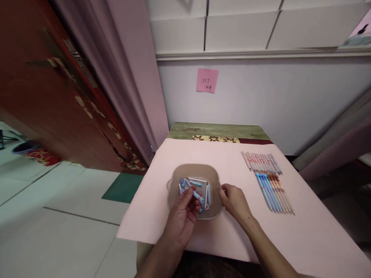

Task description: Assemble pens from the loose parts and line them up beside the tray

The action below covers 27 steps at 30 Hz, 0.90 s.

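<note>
A grey-brown plastic basin point(193, 169) stands on the pink-covered table, with several pen parts lying inside. Over its near left part, my left hand point(185, 210) is closed on a light blue pen part point(198, 197). At the basin's right edge, my right hand point(234, 199) has its fingers closed around the rim or handle. White pen refills point(206, 196) and blue pieces point(196, 183) show on the basin's floor. The fingertips of my right hand are partly hidden by their own grip.
Two rows of pens lie at the right: pinkish ones point(261, 163) behind, blue ones point(268, 193) and brown-topped ones point(281, 193) nearer. A pink note point(207, 80) is stuck on the wall behind the table point(232, 154). A red-brown door point(52, 100) stands at the left.
</note>
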Available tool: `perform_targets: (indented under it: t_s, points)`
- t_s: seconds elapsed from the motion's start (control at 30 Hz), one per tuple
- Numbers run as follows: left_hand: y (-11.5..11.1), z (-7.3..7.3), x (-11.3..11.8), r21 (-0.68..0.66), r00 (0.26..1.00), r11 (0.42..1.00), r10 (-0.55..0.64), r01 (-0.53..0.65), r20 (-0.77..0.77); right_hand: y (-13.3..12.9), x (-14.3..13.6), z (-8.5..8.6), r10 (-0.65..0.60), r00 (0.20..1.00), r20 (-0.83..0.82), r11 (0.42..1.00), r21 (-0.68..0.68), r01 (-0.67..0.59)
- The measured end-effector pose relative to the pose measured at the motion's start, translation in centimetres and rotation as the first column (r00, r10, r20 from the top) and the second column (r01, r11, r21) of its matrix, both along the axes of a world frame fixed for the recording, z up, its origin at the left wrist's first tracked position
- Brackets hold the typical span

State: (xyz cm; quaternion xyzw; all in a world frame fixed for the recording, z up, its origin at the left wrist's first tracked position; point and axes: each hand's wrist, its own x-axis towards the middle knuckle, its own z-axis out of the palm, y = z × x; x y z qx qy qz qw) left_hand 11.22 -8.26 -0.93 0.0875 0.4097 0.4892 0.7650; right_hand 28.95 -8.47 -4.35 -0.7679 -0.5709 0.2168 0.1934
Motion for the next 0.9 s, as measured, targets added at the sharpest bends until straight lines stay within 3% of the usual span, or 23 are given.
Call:
perform_targets:
  t_s: [0.2, 0.33, 0.43, 0.53, 0.6, 0.73, 0.8, 0.9]
  points:
    - [0.1, 0.2, 0.5, 0.024, 1.000, 0.999, -0.025, 0.025, -0.006, 1.5, 0.4, -1.0, -0.065, 0.998, 0.023, 0.994, 0.085, 0.062]
    - [1.3, 0.5, 0.2, 0.009, 0.999, 1.000, -0.024, 0.024, 0.025, 2.6, 1.2, -0.9, -0.046, 0.999, 0.004, 0.996, 0.079, 0.046]
    - [3.1, 1.0, -0.9, 0.033, 0.999, 0.999, 0.003, -0.004, 0.034, 3.0, 1.9, 0.2, -0.081, 0.993, 0.081, 0.996, 0.051, 0.077]
    - [5.1, 1.6, -2.5, 0.044, 0.999, 0.998, 0.054, -0.054, 0.007, 3.2, 2.4, 2.1, -0.174, 0.972, 0.161, 0.979, 0.133, 0.153]
    - [6.2, 1.8, -3.6, 0.047, 0.997, 0.996, 0.080, -0.079, 0.001, 3.4, 2.4, 3.4, -0.177, 0.968, 0.179, 0.970, 0.201, 0.140]
    - [8.0, 1.5, -4.6, 0.011, 0.993, 0.995, 0.102, -0.103, 0.050, 4.5, 0.9, 4.5, 0.028, 0.974, 0.225, 0.977, 0.200, -0.074]
    - [8.6, 1.2, -4.5, -0.007, 0.992, 0.995, 0.103, -0.103, 0.069, 5.6, -0.3, 4.2, 0.159, 0.949, 0.272, 0.978, 0.091, -0.190]
    - [9.2, 1.0, -4.1, -0.027, 0.990, 0.994, 0.109, -0.108, 0.083, 7.8, -1.7, 3.2, 0.301, 0.888, 0.349, 0.953, -0.143, -0.267]
